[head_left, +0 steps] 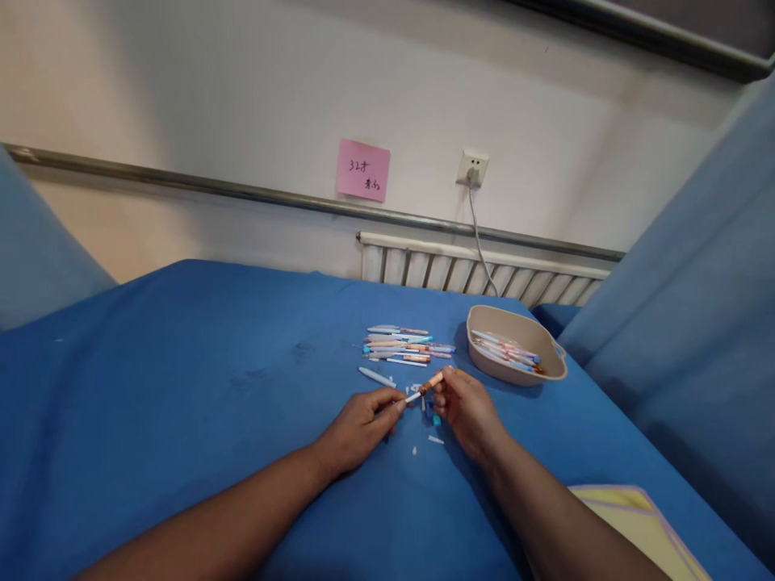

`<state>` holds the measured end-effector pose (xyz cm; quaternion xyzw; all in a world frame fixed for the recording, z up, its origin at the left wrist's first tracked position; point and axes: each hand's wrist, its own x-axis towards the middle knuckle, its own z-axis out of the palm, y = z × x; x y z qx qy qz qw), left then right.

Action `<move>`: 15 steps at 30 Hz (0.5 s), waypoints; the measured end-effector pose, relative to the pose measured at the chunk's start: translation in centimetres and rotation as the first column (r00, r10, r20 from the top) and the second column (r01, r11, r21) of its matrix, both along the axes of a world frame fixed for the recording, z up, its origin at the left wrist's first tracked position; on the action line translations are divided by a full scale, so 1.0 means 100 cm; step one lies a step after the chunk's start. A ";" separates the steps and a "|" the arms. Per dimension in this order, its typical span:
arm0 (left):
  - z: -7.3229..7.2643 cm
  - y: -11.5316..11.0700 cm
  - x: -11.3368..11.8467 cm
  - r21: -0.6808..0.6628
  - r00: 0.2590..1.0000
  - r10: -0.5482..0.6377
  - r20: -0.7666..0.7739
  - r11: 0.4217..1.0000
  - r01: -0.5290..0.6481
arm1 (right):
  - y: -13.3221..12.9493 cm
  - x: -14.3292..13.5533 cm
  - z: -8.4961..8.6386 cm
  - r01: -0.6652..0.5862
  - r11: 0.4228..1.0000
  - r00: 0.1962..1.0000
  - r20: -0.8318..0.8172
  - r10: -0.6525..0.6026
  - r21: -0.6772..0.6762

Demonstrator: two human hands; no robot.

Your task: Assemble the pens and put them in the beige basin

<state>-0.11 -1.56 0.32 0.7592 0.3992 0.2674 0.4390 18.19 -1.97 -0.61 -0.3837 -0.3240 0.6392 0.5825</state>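
Observation:
Between my two hands is a pen (429, 385) with an orange and brown barrel and a thin white end pointing left. My left hand (365, 421) pinches the white end between thumb and fingers. My right hand (466, 407) is closed around the orange barrel. Below and between the hands lie small white and blue plastic pieces (436, 440), with a teal piece (437, 420) among them. A pale blue pen part (376, 377) rests just beyond my left hand. Farther back, several pens and pen parts (403, 345) lie side by side in a loose row.
A beige basket (548, 343) holding several pens stands at the right. Blue cloth (211, 387) covers the table. A yellow folder-like sheet (630, 516) lies near my right forearm. Behind are a radiator (436, 270), a plugged socket (472, 168) and a pink note (363, 169).

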 end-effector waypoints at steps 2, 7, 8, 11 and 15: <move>0.000 0.001 0.000 -0.010 1.000 0.008 -0.009 1.000 -0.009 | 0.002 0.000 -0.002 -0.005 1.000 1.000 0.023 0.004 0.020; 0.000 0.002 0.000 -0.019 1.000 -0.005 -0.009 1.000 0.004 | 0.001 -0.003 -0.006 -0.020 0.997 0.997 0.080 0.013 0.077; 0.000 0.002 0.000 -0.016 1.000 -0.009 -0.007 1.000 0.009 | 0.001 -0.003 -0.007 -0.015 0.996 0.996 0.086 0.007 0.093; 0.000 0.002 -0.001 0.004 1.000 -0.015 -0.008 1.000 0.015 | 0.001 -0.004 -0.009 -0.013 0.988 0.992 0.125 -0.006 0.155; 0.000 0.001 -0.001 0.021 1.000 -0.011 -0.012 1.000 0.011 | -0.003 -0.005 -0.007 -0.020 0.971 0.978 0.208 -0.030 0.237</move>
